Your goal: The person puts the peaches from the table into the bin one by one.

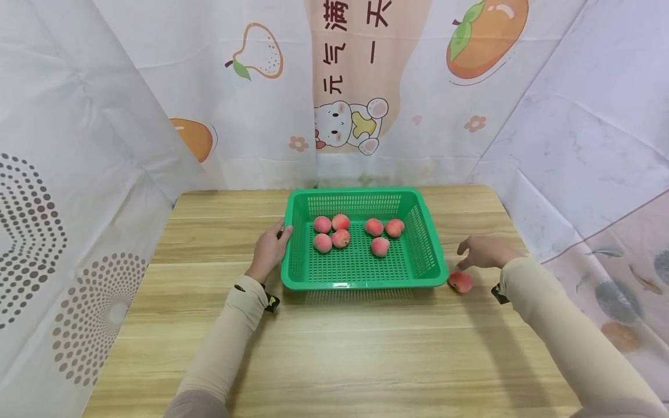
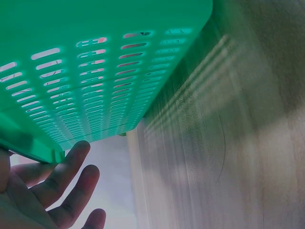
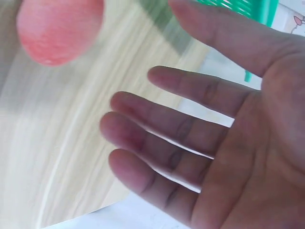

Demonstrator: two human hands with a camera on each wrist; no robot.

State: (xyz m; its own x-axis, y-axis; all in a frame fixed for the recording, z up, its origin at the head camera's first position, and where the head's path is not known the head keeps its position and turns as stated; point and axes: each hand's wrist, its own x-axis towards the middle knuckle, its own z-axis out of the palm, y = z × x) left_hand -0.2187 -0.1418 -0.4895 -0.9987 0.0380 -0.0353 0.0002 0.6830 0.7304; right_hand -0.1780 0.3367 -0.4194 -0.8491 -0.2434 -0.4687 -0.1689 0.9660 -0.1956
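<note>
A green plastic basket with slotted walls stands on the table, holding several red-pink peaches. My left hand holds the basket's left rim, thumb at the edge and fingers outside the wall. In the left wrist view, some fingers of that hand stick out loosely beside the slotted wall. One more peach lies on the table just outside the basket's front right corner. Over it hovers my right hand, fingers spread and nothing in its grasp. The right wrist view shows this peach apart from the fingertips.
The wooden table ends at a printed curtain behind the basket. More light cloth hangs along the left and right sides. Both wrists carry a small dark device.
</note>
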